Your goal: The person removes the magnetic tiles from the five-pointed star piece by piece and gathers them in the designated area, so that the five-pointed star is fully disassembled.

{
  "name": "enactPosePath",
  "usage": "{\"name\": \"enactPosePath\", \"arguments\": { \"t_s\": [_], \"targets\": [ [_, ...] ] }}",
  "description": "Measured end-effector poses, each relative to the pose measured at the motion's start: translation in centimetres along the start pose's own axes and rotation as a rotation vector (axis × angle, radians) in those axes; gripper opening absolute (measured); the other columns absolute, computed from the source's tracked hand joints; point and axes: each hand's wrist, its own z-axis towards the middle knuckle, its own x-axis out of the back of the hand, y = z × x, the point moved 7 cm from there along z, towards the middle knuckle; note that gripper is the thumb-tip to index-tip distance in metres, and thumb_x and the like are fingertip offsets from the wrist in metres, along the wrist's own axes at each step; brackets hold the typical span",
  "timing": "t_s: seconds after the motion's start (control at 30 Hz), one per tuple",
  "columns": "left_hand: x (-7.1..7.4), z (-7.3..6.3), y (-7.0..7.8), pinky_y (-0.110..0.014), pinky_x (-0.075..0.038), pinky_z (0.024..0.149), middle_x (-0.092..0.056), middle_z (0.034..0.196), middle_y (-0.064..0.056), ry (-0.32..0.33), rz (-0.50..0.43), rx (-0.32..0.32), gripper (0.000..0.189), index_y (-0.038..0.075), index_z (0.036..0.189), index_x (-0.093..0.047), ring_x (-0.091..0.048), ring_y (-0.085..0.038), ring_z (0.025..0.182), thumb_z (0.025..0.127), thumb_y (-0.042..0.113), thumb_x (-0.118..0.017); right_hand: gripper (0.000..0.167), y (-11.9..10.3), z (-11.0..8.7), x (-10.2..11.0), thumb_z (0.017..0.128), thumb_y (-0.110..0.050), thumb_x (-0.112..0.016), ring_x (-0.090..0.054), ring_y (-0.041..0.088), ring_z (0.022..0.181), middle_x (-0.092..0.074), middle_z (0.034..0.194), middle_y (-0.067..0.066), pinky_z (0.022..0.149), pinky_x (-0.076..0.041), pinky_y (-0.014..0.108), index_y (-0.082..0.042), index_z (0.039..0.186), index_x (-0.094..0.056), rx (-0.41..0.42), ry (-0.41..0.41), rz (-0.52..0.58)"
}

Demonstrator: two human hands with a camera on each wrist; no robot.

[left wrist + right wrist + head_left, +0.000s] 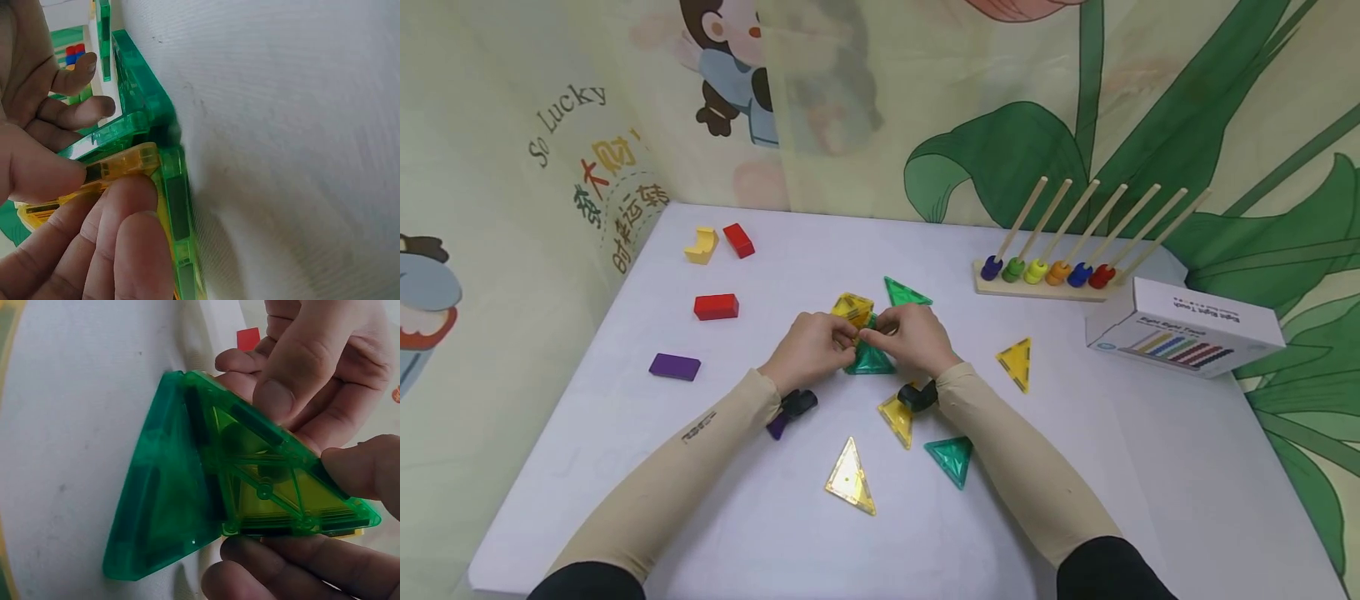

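Above the table's middle, my left hand [822,346] and right hand [917,337] meet at a cluster of translucent triangular magnetic tiles. In the left wrist view, the left thumb and fingers pinch a yellow tile [128,162] beside a green tile [178,206] standing on edge. My right hand pinches a green triangle tile [265,490] between thumb and fingers, with yellow showing through it. A darker green tile [162,506] adjoins its edge, slanting down to the table. Fingers partly hide the yellow and green pieces in the head view.
Loose yellow triangles [852,479] and green triangles [951,458] lie around the hands. Red blocks [717,307], a yellow arch block [702,246] and a purple block [674,367] sit at left. A bead rack [1045,287] and a white box [1187,325] stand at right.
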Motion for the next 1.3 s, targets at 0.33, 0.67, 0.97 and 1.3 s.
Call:
{"name": "enactPosePath", "arguments": {
  "t_s": [0.33, 0.67, 0.97, 1.3],
  "targets": [
    [0.0, -0.1, 0.5, -0.023, -0.053, 0.065, -0.078, 0.088, -0.006, 0.041, 0.009, 0.000, 0.024, 0.001, 0.107, -0.078, -0.067, -0.012, 0.072, 0.084, 0.009, -0.072, 0.035, 0.0, -0.1, 0.3, 0.095, -0.040, -0.074, -0.073, 0.020, 0.090, -0.081, 0.102, 0.006, 0.077, -0.059, 0.035, -0.009, 0.107, -0.081, -0.018, -0.013, 0.015],
    [0.3, -0.1, 0.7, -0.022, -0.052, 0.060, -0.079, 0.087, -0.007, 0.098, 0.070, 0.002, 0.023, 0.001, 0.104, -0.077, -0.068, -0.012, 0.069, 0.084, 0.010, -0.073, 0.036, 0.2, -0.1, 0.1, 0.093, -0.035, -0.074, -0.074, 0.018, 0.090, -0.081, 0.099, 0.006, 0.075, -0.060, 0.033, -0.007, 0.115, -0.079, -0.066, -0.013, 0.012],
    [0.5, 0.0, 0.4, -0.027, -0.058, 0.065, -0.079, 0.091, -0.009, 0.103, 0.059, 0.016, 0.023, 0.002, 0.107, -0.077, -0.070, -0.016, 0.073, 0.086, 0.010, -0.072, 0.025, 0.6, -0.7, 0.2, 0.088, -0.023, -0.070, -0.056, 0.011, 0.060, -0.070, 0.070, 0.000, 0.052, -0.039, 0.023, -0.008, 0.106, -0.079, -0.131, -0.035, 0.102],
    [1.5, -1.3, 0.6, -0.031, -0.061, 0.077, -0.079, 0.093, -0.005, 0.142, -0.039, -0.033, 0.018, 0.007, 0.108, -0.078, -0.071, -0.015, 0.081, 0.094, 0.015, -0.071, 0.022, 1.2, -2.4, 0.9, 0.093, -0.014, -0.063, -0.073, 0.020, 0.072, -0.080, 0.086, 0.008, 0.062, -0.059, 0.031, -0.007, 0.107, -0.077, -0.146, -0.104, 0.384]
  ]
}}
